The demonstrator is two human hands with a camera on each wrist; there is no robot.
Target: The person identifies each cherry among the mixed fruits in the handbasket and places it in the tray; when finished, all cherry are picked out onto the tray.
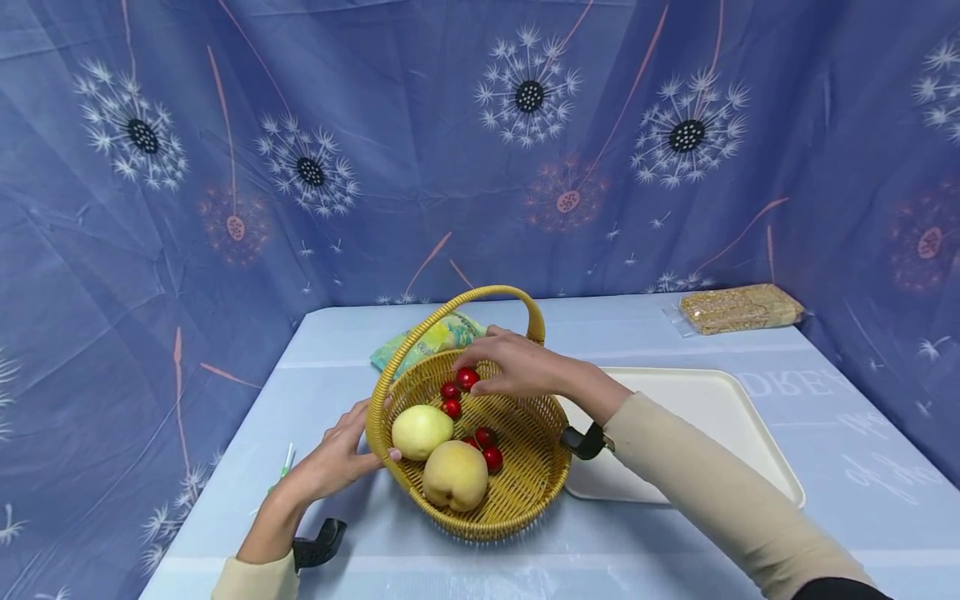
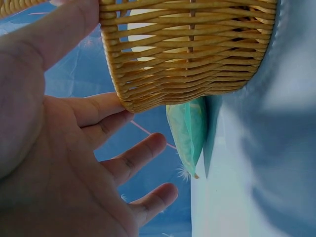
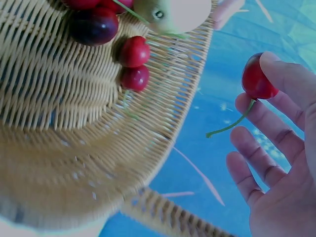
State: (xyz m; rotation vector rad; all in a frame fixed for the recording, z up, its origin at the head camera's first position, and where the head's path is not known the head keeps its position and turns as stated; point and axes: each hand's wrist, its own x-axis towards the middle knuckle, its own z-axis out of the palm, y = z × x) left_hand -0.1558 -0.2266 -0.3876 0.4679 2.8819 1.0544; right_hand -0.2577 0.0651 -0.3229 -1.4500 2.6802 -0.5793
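Note:
A yellow wicker basket [image 1: 525, 433] with an arched handle stands on the table. Inside lie a pale yellow fruit [image 1: 422, 432], a larger peach-coloured fruit [image 1: 455, 475] and several red cherries [image 1: 492, 458]. My left hand [image 1: 341, 454] holds the basket's left rim, thumb and index finger over the edge; its other fingers spread outside in the left wrist view. My right hand [image 1: 517, 365] is over the basket's far side, beneath the handle. Between thumb and index finger it pinches a red cherry [image 3: 257, 79] with a green stem, clear of the wicker.
Behind the basket lies a green bag [image 1: 442, 337]. A white tray [image 1: 690, 392] sits to the right, partly under my right forearm. At the far right is a clear-wrapped tan packet [image 1: 738, 308]. Something thin and green [image 1: 283, 471] lies beside my left wrist. Patterned blue cloth [image 1: 420, 167] hangs behind.

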